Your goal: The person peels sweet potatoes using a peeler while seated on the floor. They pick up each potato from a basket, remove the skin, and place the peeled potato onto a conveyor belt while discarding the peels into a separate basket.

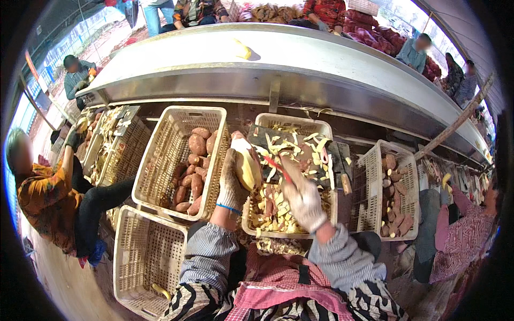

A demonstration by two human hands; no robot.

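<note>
In my gloved left hand (231,180) is a large sweet potato (245,162), pale yellow where its skin is off and brownish near the top. My gloved right hand (303,196) grips a red-handled tool (277,166), probably a peeler; its working end is hard to make out. The tool is apart from the sweet potato, just to its right. Below both hands stands a plastic crate (249,232) filled with yellow and reddish peelings (277,204). A dark board (261,138) strewn with more peel lies across its far part.
Left of me, a crate (138,180) holds unpeeled sweet potatoes (196,144). Nearer sits a crate (120,257) with one peeled piece (161,291). Another crate (415,192) stands right. Beyond runs a long metal trough (180,48) carrying a peeled sweet potato (241,49). Co-workers sit around; a wooden pole (457,120) slants at right.
</note>
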